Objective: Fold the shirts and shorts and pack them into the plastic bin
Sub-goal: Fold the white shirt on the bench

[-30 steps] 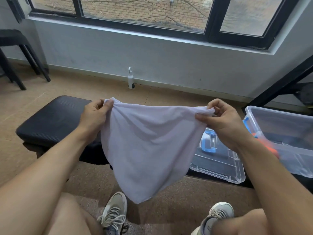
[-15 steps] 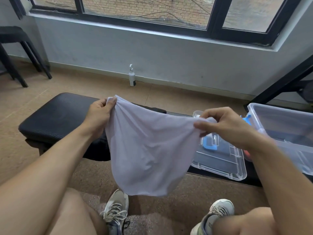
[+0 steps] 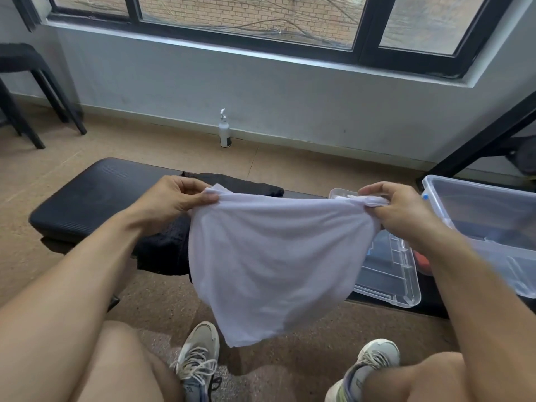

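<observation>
Pinching white shirt by top corners, left hand and right hand both gripped cloth, hung above black bench; best laid flat before folding, plastic bin right.

**Padded bench and its load.**
A long black padded bench stood on the tan floor; a crumpled black garment, a clear plastic lid and a clear plastic bin lay on it.

Single head-worn camera, looking forward and down, close over bench, edges perhaps distorted
</observation>
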`<state>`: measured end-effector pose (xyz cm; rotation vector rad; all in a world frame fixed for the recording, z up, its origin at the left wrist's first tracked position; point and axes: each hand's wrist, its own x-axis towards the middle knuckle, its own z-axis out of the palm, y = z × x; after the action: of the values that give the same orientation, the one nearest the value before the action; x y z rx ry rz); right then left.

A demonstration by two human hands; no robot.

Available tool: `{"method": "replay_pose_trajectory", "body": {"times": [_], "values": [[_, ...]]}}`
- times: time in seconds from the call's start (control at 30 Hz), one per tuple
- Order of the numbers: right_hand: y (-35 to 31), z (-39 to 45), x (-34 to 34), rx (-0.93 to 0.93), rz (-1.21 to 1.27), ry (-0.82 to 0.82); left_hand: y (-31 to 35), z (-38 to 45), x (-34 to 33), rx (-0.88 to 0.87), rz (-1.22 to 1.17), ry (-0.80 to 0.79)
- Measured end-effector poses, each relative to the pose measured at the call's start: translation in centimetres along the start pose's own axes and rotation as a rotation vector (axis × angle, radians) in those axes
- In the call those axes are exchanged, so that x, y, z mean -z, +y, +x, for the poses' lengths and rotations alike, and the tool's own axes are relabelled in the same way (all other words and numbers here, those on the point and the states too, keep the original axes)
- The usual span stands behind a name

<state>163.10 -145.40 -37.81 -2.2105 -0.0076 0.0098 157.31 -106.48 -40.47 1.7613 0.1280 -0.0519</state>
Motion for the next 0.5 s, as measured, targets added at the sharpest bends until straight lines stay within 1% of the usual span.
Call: {"method": "replay_pose_trajectory", "body": {"times": [0.03, 0.1, 0.17, 0.2, 0.23, 0.3, 0.37, 0.43, 0.5], "values": [[0.1, 0.0, 0.0, 0.004, -0.048, -0.007, 0.0, -0.1, 0.0, 0.000, 0.030, -0.019], [-0.1, -0.2, 0.1, 0.021, -0.065, -0.028, 0.1, -0.3, -0.1, -0.017, 0.061, -0.014], [-0.9, -0.6, 0.4, 0.076, -0.003, -0.093, 0.4, -0.2, 0.0, -0.055, 0.161, 0.062], [-1.7, -1.2, 0.5, 0.112, 0.063, -0.179, 0.6, -0.1, 0.1, -0.071, 0.244, 0.128], [-2.6, -2.0, 0.5, 0.148, 0.139, -0.301, 0.9, 0.1, 0.2, -0.080, 0.320, 0.189], [-4.5, -3.8, -0.2, 0.236, 0.248, -0.531, 1.3, 0.3, 0.2, -0.072, 0.409, 0.248], [-6.4, -5.9, -1.6, 0.333, 0.246, -0.647, 1.2, 0.4, -0.3, -0.022, 0.364, 0.259], [-7.9, -8.1, -3.4, 0.411, 0.197, -0.741, 1.4, 0.3, -1.4, 0.078, 0.222, 0.246], [-8.9, -10.0, -5.1, 0.495, 0.091, -0.868, 1.8, 0.0, -2.5, 0.125, 0.094, 0.236]]}}
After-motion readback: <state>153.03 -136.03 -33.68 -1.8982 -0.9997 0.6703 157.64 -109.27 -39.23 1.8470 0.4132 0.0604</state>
